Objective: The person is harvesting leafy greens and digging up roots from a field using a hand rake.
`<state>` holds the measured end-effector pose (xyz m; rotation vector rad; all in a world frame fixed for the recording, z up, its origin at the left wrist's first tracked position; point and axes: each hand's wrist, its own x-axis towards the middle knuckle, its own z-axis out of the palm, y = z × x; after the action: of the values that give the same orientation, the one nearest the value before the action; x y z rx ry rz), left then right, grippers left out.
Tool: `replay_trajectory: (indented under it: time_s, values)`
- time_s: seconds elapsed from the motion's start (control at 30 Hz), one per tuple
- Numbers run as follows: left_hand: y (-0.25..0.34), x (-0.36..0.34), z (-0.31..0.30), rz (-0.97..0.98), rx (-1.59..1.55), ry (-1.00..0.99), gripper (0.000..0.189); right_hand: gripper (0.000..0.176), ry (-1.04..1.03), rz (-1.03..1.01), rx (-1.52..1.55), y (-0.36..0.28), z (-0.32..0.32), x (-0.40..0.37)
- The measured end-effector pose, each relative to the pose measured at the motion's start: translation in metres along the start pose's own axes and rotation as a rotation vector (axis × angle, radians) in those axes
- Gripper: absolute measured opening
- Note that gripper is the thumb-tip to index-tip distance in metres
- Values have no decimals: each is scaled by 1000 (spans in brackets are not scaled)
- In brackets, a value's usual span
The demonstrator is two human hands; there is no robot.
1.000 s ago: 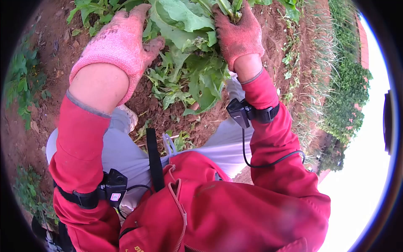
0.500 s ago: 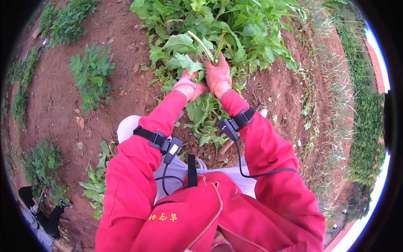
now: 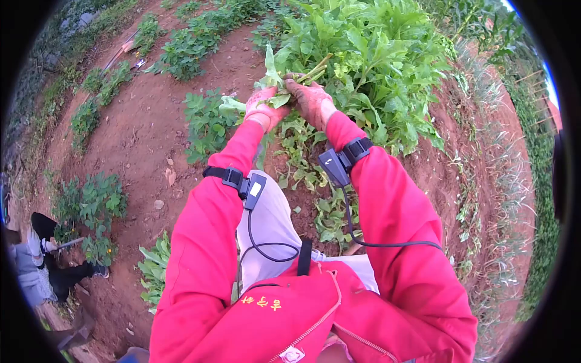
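Both hands wear pink gloves, the right one darkened with soil, and they meet at a bunch of pulled leafy greens (image 3: pixel 270 71). Wrapped round the leafy part is my left hand (image 3: pixel 265 107), with pale leaves sticking out on its left. My right hand (image 3: pixel 310 101) is closed at the stem side, where cut-looking pale stems (image 3: pixel 317 70) point up and right. The fingertips are partly hidden by leaves. Just beyond and to the right grows a dense stand of the same greens (image 3: pixel 381 66). Wilted leaves (image 3: pixel 299 151) lie on the soil below my hands.
Low bushy plants (image 3: pixel 206 121) grow in the reddish soil (image 3: pixel 139 157) on the left. A seated or crouching person's leg (image 3: pixel 66 278) shows at lower left. Thin grassy stalks (image 3: pixel 502 157) line the right. A wooden handle (image 3: pixel 352 248) lies near my knees.
My hands have moved left with the greens, away from the dense stand. My body and view have turned, and more of one leg shows.
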<state>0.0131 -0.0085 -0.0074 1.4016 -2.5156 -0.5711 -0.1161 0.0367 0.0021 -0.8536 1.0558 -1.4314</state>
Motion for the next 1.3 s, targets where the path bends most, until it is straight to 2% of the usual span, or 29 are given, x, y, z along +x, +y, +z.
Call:
replay_trajectory:
  time_s: [0.07,0.1,0.17,0.2,0.27,0.3,0.33,0.37,0.43,0.53,0.6,0.67,0.7,0.77,0.83,0.9,0.97,1.1,1.17,1.2,1.23,1.27,1.3]
  values:
    - [-24,2,-10,24,-7,41,40,40,-38,-16,-9,-2,22,4]
    - [-39,3,-11,40,-82,126,42,39,-46,-24,-16,-3,31,7]
    - [-81,5,-3,86,-368,243,48,37,-80,-81,-90,4,59,4]
    - [-106,5,6,81,-483,219,48,38,-90,-78,-52,13,73,1]
    - [-120,-27,-9,26,-367,210,49,40,-129,-30,-29,31,96,-5]
    - [-107,-68,-31,-27,-137,222,49,41,-159,15,-42,40,107,-13]
    - [-126,-84,-20,-43,-217,176,50,43,-123,106,-239,50,116,-19]
    - [-145,-101,-8,-62,-297,131,50,36,-154,106,-248,68,125,-22]
    - [-172,-143,7,-122,-490,-2,49,34,-252,141,-248,87,144,-53]
    - [-203,-207,28,-318,-1055,-187,49,34,-428,234,-284,147,164,-68]
    - [-161,-267,-10,-312,-816,-52,54,37,-622,294,-415,179,176,-78]
    - [-177,-299,-6,-387,-591,-60,57,26,-867,96,-713,171,189,-101]
    - [-180,-315,-8,-460,-532,-63,59,20,-1023,-338,-1001,159,196,-115]
    - [-199,-342,-2,-497,-549,-42,54,11,-1082,-28,-692,171,220,-129]
    - [-199,-360,-13,-551,-524,-63,47,20,-1089,18,-881,159,235,-143]
    - [-196,-375,-30,-579,-493,-53,48,26,-920,368,-702,205,256,-137]
    - [-202,-391,-40,-632,-417,-32,53,31,-886,431,-640,201,271,-147]
    - [-254,-441,-47,-685,-418,41,51,29,-1153,65,-711,188,263,-142]
    - [-256,-467,-70,-693,-233,55,51,34,-1190,-95,-807,176,258,-139]
    - [-263,-481,-77,-776,-76,34,52,37,-1179,-151,-866,167,255,-140]
    - [-269,-495,-83,-854,81,10,53,39,-1185,-571,-1247,138,253,-142]
    - [-274,-510,-87,-854,168,26,51,43,-1125,-667,-1243,135,251,-141]
    - [-280,-524,-89,-850,256,44,50,40,-1097,82,-752,113,251,-148]
